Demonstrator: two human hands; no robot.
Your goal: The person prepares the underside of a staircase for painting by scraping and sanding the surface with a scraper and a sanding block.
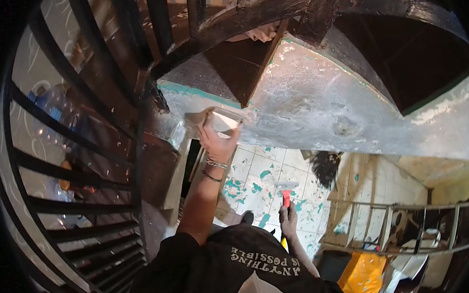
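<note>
My left hand (217,139) is raised to the side of the staircase, its fingers bent around a folded sheet of sandpaper (195,118). The sheet lies against the grey, patchy stair wall (311,103), just below a step edge with green paint left on it. Lower down, in front of my body, my right hand (288,219) grips a paint scraper (287,196) by its red handle. The scraper's wide metal blade points away from me, above the floor, and a yellow end shows below the hand.
Dark railing bars (73,178) curve along the left, with plastic bottles (56,113) behind them. Green paint flakes litter the tiled floor (260,166). A ladder (387,226) and an orange bag (363,275) are on the right. Dark bristles (326,170) lie under the stair wall.
</note>
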